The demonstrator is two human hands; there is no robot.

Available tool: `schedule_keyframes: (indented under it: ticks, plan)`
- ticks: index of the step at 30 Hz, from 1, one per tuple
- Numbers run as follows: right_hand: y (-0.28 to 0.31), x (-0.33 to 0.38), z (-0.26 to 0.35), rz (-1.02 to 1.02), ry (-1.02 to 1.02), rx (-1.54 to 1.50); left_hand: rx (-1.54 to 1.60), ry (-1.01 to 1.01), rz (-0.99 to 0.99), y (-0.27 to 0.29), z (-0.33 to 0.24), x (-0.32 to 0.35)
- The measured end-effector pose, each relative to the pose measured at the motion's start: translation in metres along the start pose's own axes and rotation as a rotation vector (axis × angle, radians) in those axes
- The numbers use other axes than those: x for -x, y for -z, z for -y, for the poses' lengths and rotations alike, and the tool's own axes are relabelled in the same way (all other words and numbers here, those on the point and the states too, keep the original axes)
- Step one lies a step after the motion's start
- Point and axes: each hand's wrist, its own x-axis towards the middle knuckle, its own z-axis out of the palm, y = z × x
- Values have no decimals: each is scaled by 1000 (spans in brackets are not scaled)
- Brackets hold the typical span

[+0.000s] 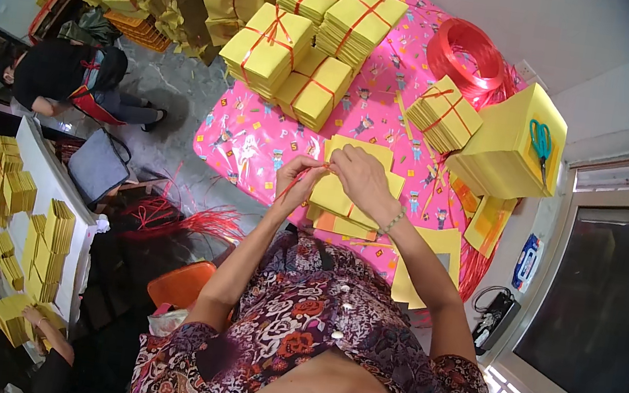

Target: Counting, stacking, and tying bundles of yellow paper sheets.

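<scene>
Over the pink patterned tablecloth, my left hand (299,181) and my right hand (360,176) meet above a stack of yellow paper (337,198). Fingers of both hands pinch a thin red plastic ribbon (291,187) close to the stack's upper left side. One end of the ribbon hangs down past my left palm. The exact shape of the ribbon between the fingertips is too small to make out. Part of the stack lies hidden under my right hand and wrist, which wears a beaded bracelet.
Tied yellow bundles (268,42) stand at the table's far left. A smaller tied bundle (445,114), a tall loose stack (492,154) with teal scissors (540,145) and a red ribbon coil (466,55) are at right. Two other people work at left, near a white table (84,243).
</scene>
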Motion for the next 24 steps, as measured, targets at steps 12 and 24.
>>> schedule_keyframes:
  ticks: [12,24]
  plan:
    - [-21,32,-5,-84,-286,-97,116,187,-97,16,39,13]
    - [-25,38,-2,-120,-442,-124,235,362,-86,15,43,15]
